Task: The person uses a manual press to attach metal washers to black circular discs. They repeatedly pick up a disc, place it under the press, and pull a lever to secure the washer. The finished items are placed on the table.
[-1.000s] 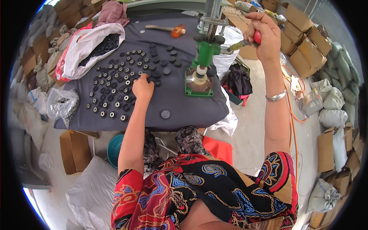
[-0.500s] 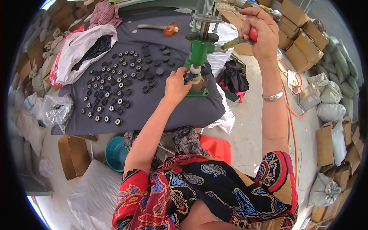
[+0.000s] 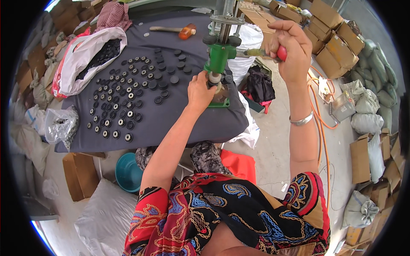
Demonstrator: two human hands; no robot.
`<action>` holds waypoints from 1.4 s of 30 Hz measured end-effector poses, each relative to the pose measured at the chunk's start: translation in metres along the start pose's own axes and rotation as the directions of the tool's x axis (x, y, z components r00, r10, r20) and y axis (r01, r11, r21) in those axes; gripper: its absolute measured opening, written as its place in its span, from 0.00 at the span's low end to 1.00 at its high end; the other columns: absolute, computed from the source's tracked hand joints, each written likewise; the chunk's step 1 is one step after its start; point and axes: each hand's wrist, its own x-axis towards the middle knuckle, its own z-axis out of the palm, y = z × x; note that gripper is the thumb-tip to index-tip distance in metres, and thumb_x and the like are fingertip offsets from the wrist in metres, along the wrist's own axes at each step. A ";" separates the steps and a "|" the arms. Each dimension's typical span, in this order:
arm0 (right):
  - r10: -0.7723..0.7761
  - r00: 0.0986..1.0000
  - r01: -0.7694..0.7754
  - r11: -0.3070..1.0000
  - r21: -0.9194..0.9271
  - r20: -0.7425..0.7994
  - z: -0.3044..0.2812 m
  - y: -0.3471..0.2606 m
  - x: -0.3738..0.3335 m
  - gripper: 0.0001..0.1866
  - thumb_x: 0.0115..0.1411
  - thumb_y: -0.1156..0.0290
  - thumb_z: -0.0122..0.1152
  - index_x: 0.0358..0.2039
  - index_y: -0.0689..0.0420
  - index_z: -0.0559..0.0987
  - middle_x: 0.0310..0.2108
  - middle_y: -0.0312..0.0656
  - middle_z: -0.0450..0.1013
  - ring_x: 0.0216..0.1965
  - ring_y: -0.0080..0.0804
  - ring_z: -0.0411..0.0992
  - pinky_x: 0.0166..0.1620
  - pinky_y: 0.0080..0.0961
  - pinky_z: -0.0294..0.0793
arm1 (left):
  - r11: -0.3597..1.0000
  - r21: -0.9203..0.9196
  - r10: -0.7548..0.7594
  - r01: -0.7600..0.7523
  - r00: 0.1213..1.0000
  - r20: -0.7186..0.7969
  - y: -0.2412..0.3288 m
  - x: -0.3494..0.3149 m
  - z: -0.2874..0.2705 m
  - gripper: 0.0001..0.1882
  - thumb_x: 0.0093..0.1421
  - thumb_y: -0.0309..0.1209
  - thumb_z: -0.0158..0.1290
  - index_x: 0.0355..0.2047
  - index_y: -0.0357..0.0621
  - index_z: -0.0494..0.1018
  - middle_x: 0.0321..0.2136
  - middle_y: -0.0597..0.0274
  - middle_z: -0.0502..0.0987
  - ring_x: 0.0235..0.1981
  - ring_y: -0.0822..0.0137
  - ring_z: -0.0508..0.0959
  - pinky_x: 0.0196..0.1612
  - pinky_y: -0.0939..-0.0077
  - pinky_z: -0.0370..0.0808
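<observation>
A green hand press (image 3: 220, 59) stands at the right part of the cloth-covered table. At its base, my left hand (image 3: 199, 94) has its fingers closed around a small dark round part, mostly hidden, right under the pale ram tip (image 3: 214, 78). Up to the right, my right hand (image 3: 292, 53) is wrapped round the press lever by its red ball knob (image 3: 282, 53). The index finger there sticks out past the knob. Left of the press lie many black round caps (image 3: 152, 85), several with pale metal rings (image 3: 129, 137) set in them.
A mallet (image 3: 186, 31) lies at the table's far side. A white sack (image 3: 70, 72) of black parts and a clear plastic bag (image 3: 60, 126) sit along the left. Below are a teal basin (image 3: 128, 171) and a cardboard box (image 3: 80, 176). An orange hose (image 3: 321, 121) crosses the floor.
My left hand has moved in toward the press, bringing the dark round part under the ram. My right hand is slightly lower on the lever. The whole view has shifted a little.
</observation>
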 end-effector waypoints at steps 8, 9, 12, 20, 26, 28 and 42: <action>0.044 0.999 -0.043 0.998 -0.039 0.026 -0.003 -0.002 0.016 0.14 0.57 0.75 0.44 0.39 0.69 0.75 0.16 0.39 0.67 0.17 0.23 0.63 0.25 0.21 0.65 | 1.000 -0.008 -0.018 0.018 0.999 0.032 0.003 0.003 -0.002 0.33 0.44 0.29 0.65 0.51 0.35 0.68 0.37 0.54 0.80 0.45 0.54 0.75 0.48 0.60 0.70; 0.057 0.998 -0.057 0.998 -0.014 0.036 -0.004 -0.001 0.025 0.15 0.57 0.75 0.44 0.40 0.70 0.75 0.16 0.39 0.66 0.17 0.23 0.62 0.26 0.23 0.65 | 0.999 -0.001 -0.032 0.032 0.999 0.037 0.003 0.004 -0.002 0.33 0.44 0.29 0.65 0.51 0.35 0.68 0.37 0.54 0.80 0.45 0.54 0.75 0.48 0.60 0.70; 0.066 0.997 -0.065 0.998 -0.012 0.031 -0.005 0.001 0.028 0.15 0.57 0.75 0.44 0.40 0.70 0.75 0.16 0.39 0.66 0.17 0.23 0.62 0.26 0.23 0.65 | 1.000 0.016 -0.019 0.019 0.999 0.032 0.003 0.006 0.000 0.34 0.45 0.29 0.65 0.53 0.33 0.67 0.40 0.50 0.80 0.44 0.54 0.78 0.47 0.64 0.73; -0.200 0.979 0.203 0.958 -0.204 0.036 0.005 0.024 -0.083 0.10 0.54 0.78 0.46 0.33 0.66 0.76 0.18 0.39 0.69 0.17 0.22 0.66 0.24 0.19 0.67 | 0.995 -0.099 -0.028 0.031 0.999 0.034 -0.008 0.004 -0.002 0.35 0.45 0.26 0.64 0.54 0.32 0.66 0.42 0.48 0.79 0.44 0.53 0.79 0.48 0.67 0.75; -0.440 0.887 0.462 0.847 -0.263 0.141 0.009 0.064 -0.135 0.09 0.48 0.85 0.48 0.30 0.63 0.75 0.18 0.42 0.68 0.20 0.37 0.69 0.32 0.32 0.73 | 1.000 -0.012 0.024 -0.024 1.000 -0.009 -0.012 -0.016 -0.028 0.29 0.45 0.24 0.61 0.51 0.39 0.70 0.45 0.50 0.77 0.48 0.52 0.75 0.51 0.62 0.72; -0.409 0.895 0.444 0.849 -0.285 0.177 0.008 0.058 -0.130 0.09 0.48 0.85 0.49 0.29 0.64 0.75 0.17 0.42 0.68 0.20 0.36 0.69 0.31 0.31 0.73 | 0.993 0.096 0.080 -0.071 0.993 -0.092 -0.024 -0.015 -0.042 0.26 0.45 0.24 0.60 0.48 0.40 0.72 0.44 0.51 0.78 0.46 0.51 0.75 0.50 0.61 0.72; -0.017 0.998 0.017 1.000 -0.004 0.055 0.003 0.004 -0.025 0.10 0.58 0.77 0.45 0.35 0.68 0.73 0.16 0.37 0.66 0.18 0.21 0.62 0.24 0.18 0.62 | 0.759 0.650 -0.026 0.021 1.000 -0.001 -0.116 0.003 -0.114 0.15 0.49 0.20 0.51 0.38 0.44 0.78 0.40 0.55 0.78 0.41 0.48 0.75 0.43 0.60 0.75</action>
